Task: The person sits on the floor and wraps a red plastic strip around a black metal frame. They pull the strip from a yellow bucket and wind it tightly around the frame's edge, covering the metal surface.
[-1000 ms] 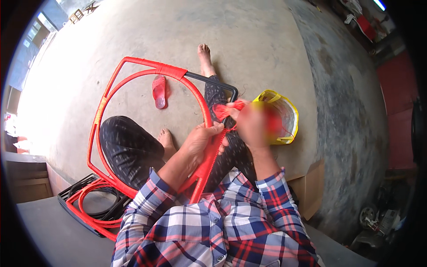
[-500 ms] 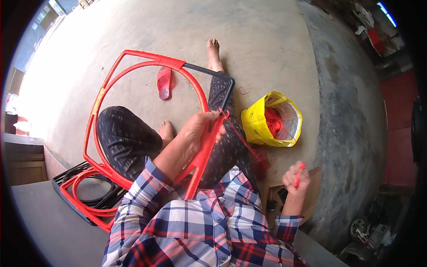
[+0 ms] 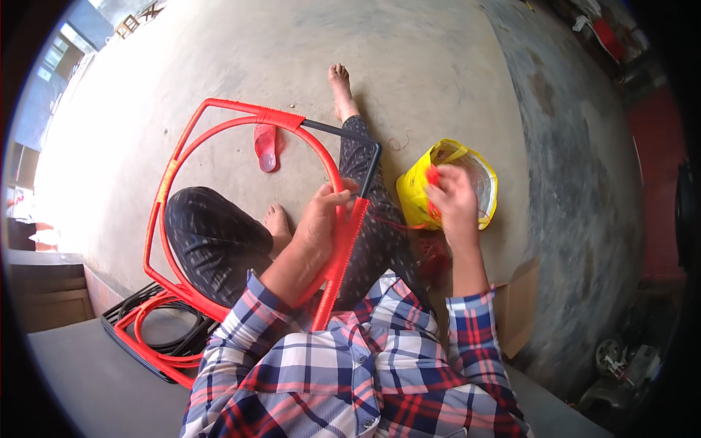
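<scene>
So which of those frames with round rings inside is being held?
The large, red-wrapped frame in the left hand, its far-right corner bare black. The other red and black frames lie on the grey surface, lower left.

right hand [image 3: 454, 197] moved forward, now in front of yellow bag [image 3: 415, 194]

Pale concrete floor [image 3: 416, 66] fills the centre, a darker strip [image 3: 566, 219] right of it. Light [image 3: 95, 160] glares at left; a red panel [image 3: 655, 190] stands far right.
</scene>
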A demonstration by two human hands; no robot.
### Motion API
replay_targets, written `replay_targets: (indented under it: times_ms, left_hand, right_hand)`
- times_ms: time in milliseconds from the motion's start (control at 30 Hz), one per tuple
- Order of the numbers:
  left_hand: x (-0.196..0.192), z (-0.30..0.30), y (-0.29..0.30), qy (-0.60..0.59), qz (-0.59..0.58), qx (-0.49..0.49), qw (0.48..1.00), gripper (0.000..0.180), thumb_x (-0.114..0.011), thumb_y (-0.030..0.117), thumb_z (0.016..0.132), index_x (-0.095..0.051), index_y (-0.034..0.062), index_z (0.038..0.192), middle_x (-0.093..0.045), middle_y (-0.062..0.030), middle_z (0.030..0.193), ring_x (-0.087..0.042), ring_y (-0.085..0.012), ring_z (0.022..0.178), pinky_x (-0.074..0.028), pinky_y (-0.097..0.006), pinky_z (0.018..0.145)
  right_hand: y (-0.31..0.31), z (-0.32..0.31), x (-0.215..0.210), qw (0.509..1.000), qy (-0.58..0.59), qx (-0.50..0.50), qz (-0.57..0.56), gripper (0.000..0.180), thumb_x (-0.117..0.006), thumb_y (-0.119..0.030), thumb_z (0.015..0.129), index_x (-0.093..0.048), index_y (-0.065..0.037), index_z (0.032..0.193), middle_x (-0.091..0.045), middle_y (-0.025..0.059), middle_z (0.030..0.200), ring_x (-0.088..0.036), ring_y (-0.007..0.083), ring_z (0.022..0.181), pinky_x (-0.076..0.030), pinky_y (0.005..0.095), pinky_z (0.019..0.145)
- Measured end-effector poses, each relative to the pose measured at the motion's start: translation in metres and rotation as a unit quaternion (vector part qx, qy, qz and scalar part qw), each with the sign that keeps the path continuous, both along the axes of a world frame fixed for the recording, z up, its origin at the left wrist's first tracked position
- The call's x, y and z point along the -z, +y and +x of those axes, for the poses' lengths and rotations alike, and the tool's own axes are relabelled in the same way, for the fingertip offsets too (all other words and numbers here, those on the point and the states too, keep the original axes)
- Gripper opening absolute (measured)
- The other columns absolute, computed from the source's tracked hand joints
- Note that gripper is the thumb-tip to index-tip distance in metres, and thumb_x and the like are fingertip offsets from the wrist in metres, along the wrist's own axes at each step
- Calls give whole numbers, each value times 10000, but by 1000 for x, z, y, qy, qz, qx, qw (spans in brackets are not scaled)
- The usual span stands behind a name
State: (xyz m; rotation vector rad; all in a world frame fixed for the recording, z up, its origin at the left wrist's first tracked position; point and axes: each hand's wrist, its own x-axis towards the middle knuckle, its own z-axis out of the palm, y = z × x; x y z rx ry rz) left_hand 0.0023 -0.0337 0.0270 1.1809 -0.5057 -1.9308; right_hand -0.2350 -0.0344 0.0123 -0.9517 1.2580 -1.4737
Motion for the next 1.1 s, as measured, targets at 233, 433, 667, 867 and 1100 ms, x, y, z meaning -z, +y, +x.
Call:
replay_targets:
  times_ms: [233, 433, 667, 867, 1100]
  left_hand:
    - [2, -11, 6, 88, -107, -102, 985, 749, -638, 141, 803, -314, 42, 1471, -534, -103, 1334, -552, -224, 1148, -485, -375, 964]
    - [-4, -3, 3, 139, -88, -49, 985, 692, -650, 222, 821, -386, 15, 1426, -632, -117, 1202, -609, -214, 1093, -491, -344, 952]
    - [-3, -4, 0, 195, -49, -2, 980, 486, -613, 274, 867, -529, 14, 1268, -671, -119, 1139, -644, -196, 1012, -510, -308, 892]
    - [1, -2, -1, 119, 23, -3, 993, 291, -619, 173, 907, -591, 22, 1155, -693, -98, 1003, -671, -180, 884, -538, -299, 794]
    - [9, -3, -5, 15, 44, 56, 997, 164, -575, 178, 981, -577, 21, 1028, -691, -115, 855, -665, -180, 691, -538, -284, 610]
  right_hand:
    - [-54, 60, -8, 803, 526, -208, -187, 87, -695, -130, 826, -691, -65, 882, -657, 69, 993, -641, 218, 900, -520, 332, 794]
    - [-40, 27, -1, 966, 224, -34, -129, 196, -700, -121, 833, -673, -18, 998, -648, 71, 960, -625, 162, 848, -513, 308, 772]
    - [-14, 45, 17, 916, 379, -87, -94, 244, -810, -178, 755, -660, -21, 868, -657, 99, 881, -652, 224, 758, -528, 327, 694]
    - [-4, 25, -5, 927, 291, -129, -200, 124, -727, -67, 769, -611, -25, 774, -662, 136, 1065, -648, 252, 969, -504, 364, 853]
    - [73, -36, -72, 909, -283, -266, -149, 191, -617, -111, 884, -433, -78, 922, -599, 111, 701, -577, 232, 598, -461, 412, 652]
